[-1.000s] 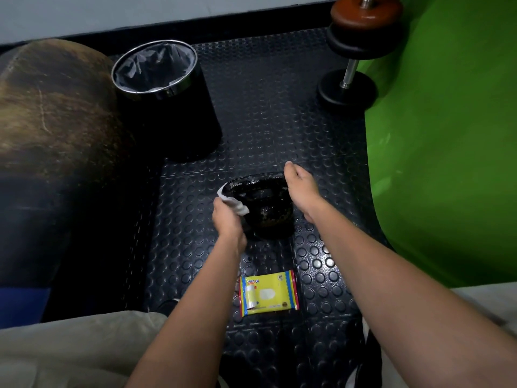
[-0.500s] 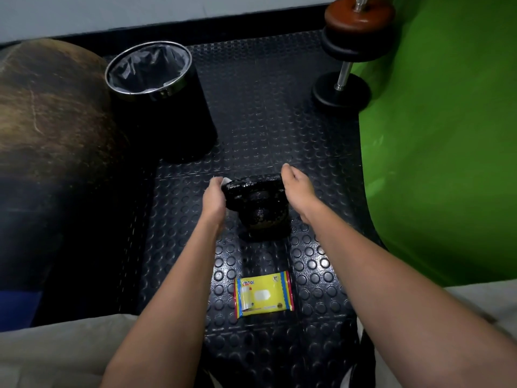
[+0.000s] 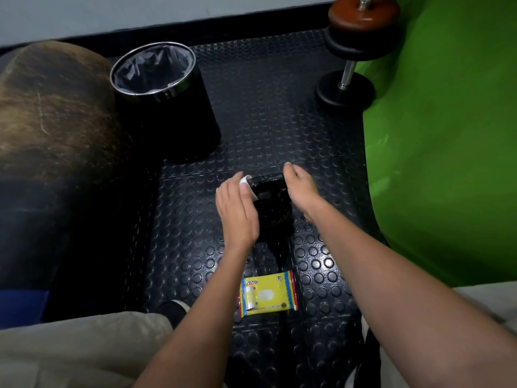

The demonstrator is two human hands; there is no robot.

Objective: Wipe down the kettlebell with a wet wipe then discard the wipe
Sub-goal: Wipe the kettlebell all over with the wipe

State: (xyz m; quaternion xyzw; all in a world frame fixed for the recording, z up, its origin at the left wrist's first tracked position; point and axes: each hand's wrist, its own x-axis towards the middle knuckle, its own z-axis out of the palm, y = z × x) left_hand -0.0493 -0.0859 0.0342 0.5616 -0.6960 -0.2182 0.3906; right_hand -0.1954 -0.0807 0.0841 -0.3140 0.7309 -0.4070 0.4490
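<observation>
Left hand (image 3: 237, 211): shifted up the kettlebell (image 3: 272, 204), pressing the wipe (image 3: 245, 182) to its handle. Right hand (image 3: 300, 189): gripping handle, steadying. Step: wiping. Next: bin (image 3: 156, 79) disposal.

You've got dim light, glare off the floor studs (image 3: 316, 264), wide-angle bend at edges, slight blur on hands.

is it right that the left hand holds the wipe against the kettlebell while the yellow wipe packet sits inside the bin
Not quite. The head view shows the yellow wipe packet lying on the studded floor mat near the person, not inside the bin. The rest holds: the left hand holds the wipe against the kettlebell.
</observation>
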